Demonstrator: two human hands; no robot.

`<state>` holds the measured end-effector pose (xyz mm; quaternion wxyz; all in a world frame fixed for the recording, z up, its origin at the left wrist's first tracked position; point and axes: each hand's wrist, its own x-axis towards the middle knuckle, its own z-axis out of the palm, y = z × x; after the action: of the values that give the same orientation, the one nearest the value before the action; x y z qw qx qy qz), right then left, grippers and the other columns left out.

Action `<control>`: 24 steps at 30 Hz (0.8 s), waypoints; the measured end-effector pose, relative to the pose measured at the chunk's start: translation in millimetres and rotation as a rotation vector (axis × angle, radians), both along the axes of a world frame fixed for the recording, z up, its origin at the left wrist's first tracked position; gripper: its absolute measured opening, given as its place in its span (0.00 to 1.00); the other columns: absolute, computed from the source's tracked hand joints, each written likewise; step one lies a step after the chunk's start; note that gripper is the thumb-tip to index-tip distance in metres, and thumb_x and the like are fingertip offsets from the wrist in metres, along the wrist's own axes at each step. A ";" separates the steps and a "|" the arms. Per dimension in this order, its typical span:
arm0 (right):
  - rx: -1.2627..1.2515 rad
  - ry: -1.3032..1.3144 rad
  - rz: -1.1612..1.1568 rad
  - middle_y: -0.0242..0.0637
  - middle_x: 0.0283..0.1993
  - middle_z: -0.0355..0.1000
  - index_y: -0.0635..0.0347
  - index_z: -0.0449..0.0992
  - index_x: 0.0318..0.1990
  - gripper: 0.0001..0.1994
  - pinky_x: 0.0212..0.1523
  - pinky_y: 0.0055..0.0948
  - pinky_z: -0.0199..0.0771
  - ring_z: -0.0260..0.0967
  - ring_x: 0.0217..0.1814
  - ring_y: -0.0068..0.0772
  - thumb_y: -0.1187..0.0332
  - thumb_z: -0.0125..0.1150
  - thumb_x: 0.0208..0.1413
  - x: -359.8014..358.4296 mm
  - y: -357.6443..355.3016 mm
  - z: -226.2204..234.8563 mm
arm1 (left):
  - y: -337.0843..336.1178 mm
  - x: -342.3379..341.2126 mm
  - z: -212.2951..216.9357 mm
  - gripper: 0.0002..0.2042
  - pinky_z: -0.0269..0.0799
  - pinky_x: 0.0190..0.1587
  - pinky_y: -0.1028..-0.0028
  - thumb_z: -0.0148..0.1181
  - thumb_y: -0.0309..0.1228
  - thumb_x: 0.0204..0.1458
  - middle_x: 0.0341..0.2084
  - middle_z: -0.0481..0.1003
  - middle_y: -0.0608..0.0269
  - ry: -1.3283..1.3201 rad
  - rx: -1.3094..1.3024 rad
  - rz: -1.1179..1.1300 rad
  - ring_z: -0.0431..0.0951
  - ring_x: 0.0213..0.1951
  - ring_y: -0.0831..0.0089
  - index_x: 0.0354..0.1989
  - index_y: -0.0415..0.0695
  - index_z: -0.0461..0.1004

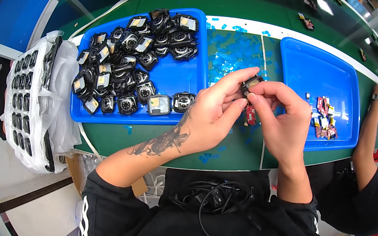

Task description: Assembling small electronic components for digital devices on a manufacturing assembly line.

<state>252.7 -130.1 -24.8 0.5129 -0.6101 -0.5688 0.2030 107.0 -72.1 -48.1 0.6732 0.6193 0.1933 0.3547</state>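
A small black watch case [252, 82] is held up over the green table, between my two hands. My left hand [214, 114] grips it from the left with fingers and thumb. My right hand [285, 120] pinches at its near right side, thumb and forefinger close together. A small round metallic bit [246, 93] shows by the fingertips. Just below them is a small red circuit piece [250, 115]; whether it hangs from the case or lies on the table I cannot tell. My fingers cover much of the case.
A blue tray [205, 66] at left holds many black watch cases [128, 67]. Another blue tray [302, 49] at right holds small red and yellow parts [324, 118]. Blue film scraps [238, 52] litter the table between. A white tray stack [31, 94] stands far left; a co-worker's arms [372, 116] are at right.
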 end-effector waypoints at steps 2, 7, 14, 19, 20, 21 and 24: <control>-0.009 0.040 0.001 0.34 0.28 0.76 0.65 0.78 0.33 0.04 0.25 0.20 0.67 0.69 0.25 0.21 0.79 0.66 0.48 -0.1 -0.1 -0.5 | -0.9 -0.1 0.8 0.24 0.69 0.57 0.71 0.45 0.14 0.58 0.53 0.70 0.49 -0.001 -0.002 0.001 0.72 0.56 0.67 0.65 0.37 0.57; -0.045 -0.053 0.012 0.33 0.26 0.75 0.64 0.77 0.30 0.04 0.23 0.19 0.63 0.66 0.23 0.19 0.78 0.67 0.47 4.2 1.7 3.5 | -5.0 -0.5 -0.3 0.24 0.71 0.55 0.72 0.45 0.15 0.58 0.53 0.71 0.49 0.040 0.079 0.035 0.75 0.53 0.68 0.65 0.37 0.57; 0.055 0.010 -0.040 0.29 0.26 0.68 0.63 0.73 0.32 0.10 0.29 0.17 0.65 0.66 0.29 0.17 0.77 0.70 0.44 12.4 -3.4 -3.2 | -1.0 2.2 9.8 0.25 0.69 0.54 0.74 0.45 0.14 0.58 0.52 0.71 0.50 -0.067 -0.051 -0.006 0.73 0.53 0.72 0.65 0.37 0.57; -0.103 0.135 0.084 0.35 0.38 0.76 0.66 0.75 0.40 0.12 0.38 0.20 0.76 0.74 0.37 0.21 0.80 0.68 0.48 1.4 -28.1 -3.8 | -1.0 3.2 7.4 0.22 0.69 0.53 0.75 0.45 0.15 0.58 0.50 0.71 0.55 -0.146 -0.135 0.095 0.73 0.53 0.74 0.62 0.37 0.60; -0.101 0.136 0.086 0.35 0.38 0.76 0.66 0.75 0.40 0.12 0.38 0.20 0.76 0.74 0.37 0.21 0.80 0.68 0.48 2.2 -27.6 -6.2 | -0.6 3.0 8.0 0.21 0.70 0.53 0.75 0.45 0.15 0.58 0.50 0.71 0.57 -0.137 -0.094 0.097 0.73 0.53 0.75 0.61 0.37 0.61; -0.086 0.246 0.068 0.35 0.38 0.76 0.67 0.75 0.41 0.11 0.38 0.20 0.76 0.75 0.38 0.21 0.80 0.67 0.49 3.5 -26.9 -7.9 | 0.5 -0.1 10.6 0.21 0.70 0.53 0.75 0.45 0.15 0.58 0.50 0.71 0.57 -0.137 -0.091 0.099 0.73 0.53 0.75 0.61 0.37 0.61; -0.050 0.444 0.054 0.36 0.38 0.76 0.69 0.75 0.41 0.09 0.39 0.19 0.76 0.75 0.39 0.20 0.81 0.64 0.53 4.8 -25.6 -3.0 | 7.8 -11.1 20.0 0.15 0.75 0.47 0.72 0.53 0.14 0.52 0.46 0.74 0.51 0.217 0.517 0.117 0.77 0.46 0.67 0.46 0.39 0.78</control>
<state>257.5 -155.7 -27.8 0.6045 -0.5477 -0.4529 0.3598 95.9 -64.3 -28.1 0.4465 0.7927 0.2027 0.3622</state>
